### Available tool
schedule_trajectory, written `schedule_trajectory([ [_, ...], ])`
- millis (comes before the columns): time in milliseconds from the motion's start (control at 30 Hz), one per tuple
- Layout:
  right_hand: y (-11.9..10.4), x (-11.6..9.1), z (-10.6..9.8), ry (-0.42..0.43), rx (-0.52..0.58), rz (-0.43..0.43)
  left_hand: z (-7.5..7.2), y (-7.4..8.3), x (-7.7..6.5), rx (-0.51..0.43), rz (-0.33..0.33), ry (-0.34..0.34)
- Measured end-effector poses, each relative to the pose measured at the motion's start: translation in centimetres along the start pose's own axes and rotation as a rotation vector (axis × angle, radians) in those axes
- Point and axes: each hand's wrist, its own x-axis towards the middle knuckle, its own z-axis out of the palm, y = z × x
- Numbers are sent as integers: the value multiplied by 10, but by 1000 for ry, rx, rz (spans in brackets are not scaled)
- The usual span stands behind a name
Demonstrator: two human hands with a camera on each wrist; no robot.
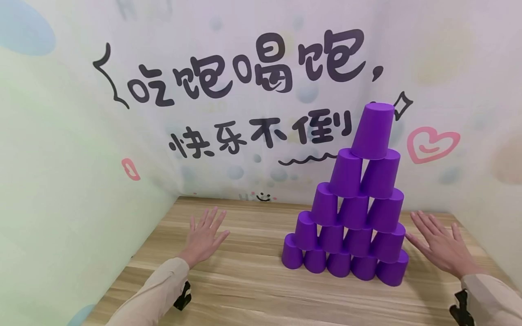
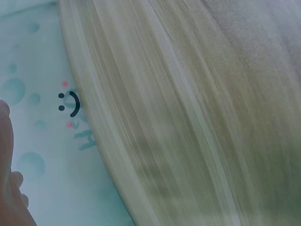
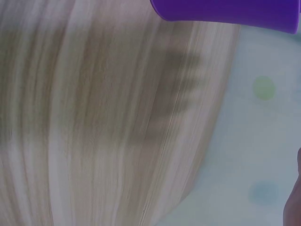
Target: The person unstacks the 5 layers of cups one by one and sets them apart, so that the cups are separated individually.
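The wood-grain tabletop [image 2: 178, 117] spans centre and right; the smiley-printed backdrop [image 2: 61, 183] occupies the left, behind the left hand [image 2: 8, 188] at lower left.

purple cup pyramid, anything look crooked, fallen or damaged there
Nothing stands out: the purple cups sit upside down in complete rows of five, four, three, two and one, with none fallen and no visible damage. The slight slant in the head view may just be the camera's angle.

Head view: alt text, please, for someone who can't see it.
Purple cups stand upside down in a five-level pyramid on a wood-grain table. A person's left hand and right hand, fingers outstretched, flank it; dark lettering marks the backdrop.
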Motion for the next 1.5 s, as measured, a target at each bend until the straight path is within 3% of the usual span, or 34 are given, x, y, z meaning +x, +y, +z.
schedule_trajectory([
  [433,0,-3,1,6,36,24,0,0,0,0,10,9],
  [767,-8,-10,0,97,247,-24,-14,2,-1,41,78,24],
  [867,-12,-14,-3,72,344,-28,-25,6,3,71,132,29],
  [1000,-19,-19,-11,-47,481,62,-44,17,14,122,212,46],
  [1133,-28,-21,-14,-148,479,107,-70,35,29,155,266,67],
  [1267,-37,-23,-6,-131,466,69,-97,57,42,143,302,70],
  [1500,-46,-26,9,-77,590,29,-142,92,68,107,365,72],
])
